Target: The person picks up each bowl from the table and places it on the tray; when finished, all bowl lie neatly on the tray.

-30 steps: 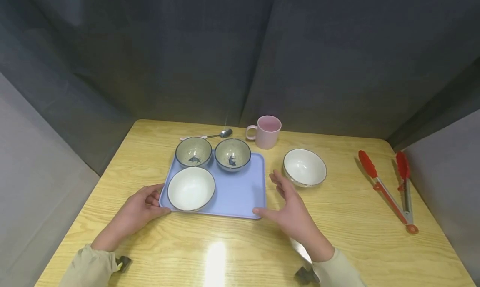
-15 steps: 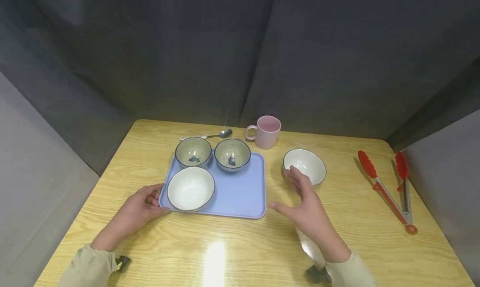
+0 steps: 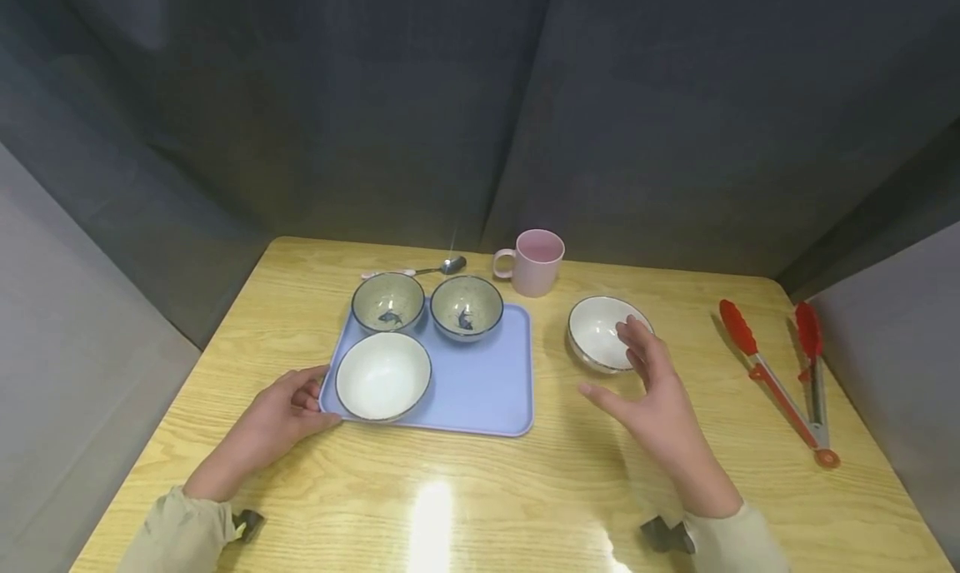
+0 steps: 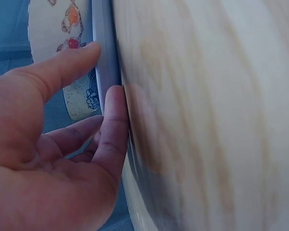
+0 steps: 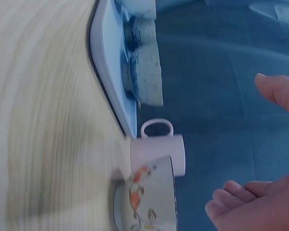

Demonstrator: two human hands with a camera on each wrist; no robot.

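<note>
A light blue tray [image 3: 480, 390] carries a white bowl [image 3: 384, 377] and two speckled bowls with blue fish, the left one [image 3: 387, 302] and the right one [image 3: 466, 308]. My left hand [image 3: 277, 419] holds the tray's near left corner, thumb at the front edge and fingers along the side. My right hand [image 3: 663, 411] hovers with thumb and fingers spread, holding nothing. Just beyond its fingertips, another white bowl [image 3: 596, 331] stands on the wood; in the right wrist view its outside [image 5: 151, 197] shows orange fish.
Behind the tray stand a pink mug [image 3: 536, 265] and a spoon [image 3: 450, 266] lying flat. Red-tipped tongs [image 3: 783, 398] lie spread at the right. A dark curtain [image 3: 390, 123] closes off the table's back edge.
My right hand has come away from the tray's right edge and moved right, to the near right side of the separate white bowl. The left hand and tray have not moved.
</note>
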